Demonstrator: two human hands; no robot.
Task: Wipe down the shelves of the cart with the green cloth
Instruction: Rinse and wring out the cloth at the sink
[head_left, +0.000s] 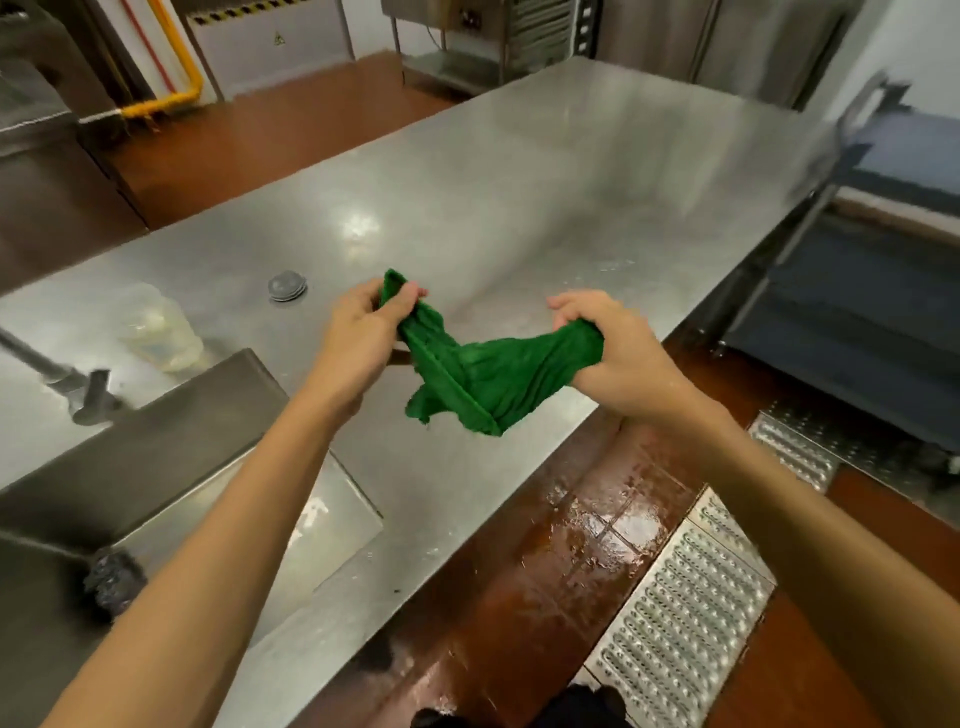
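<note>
Stainless steel tabletop (519, 182) fills most of the view, dull and streaked, its left end cut off. Past its near edge the brown floor (561, 551) shines wet, with a perforated metal drain grate (675, 623) set in it. At the right edge stands the cart (857, 322), smeared by blur and cropped by the frame; only dark blue shelves on a steel frame can be made out. A sink basin (332, 525) is sunk in the tabletop at lower left, partly hidden by the left forearm. The green cloth (483, 374) hangs bunched above the tabletop's near edge, stretched between both grips, well apart from the cart. The left grip (358, 338) pinches one end with thumb and fingers; the right grip (618, 353) is curled round the other. A blurred clear container (161, 332), a dark scourer (114, 577) by the sink rim and a small grey round cap (287, 287) sit at the left.
</note>
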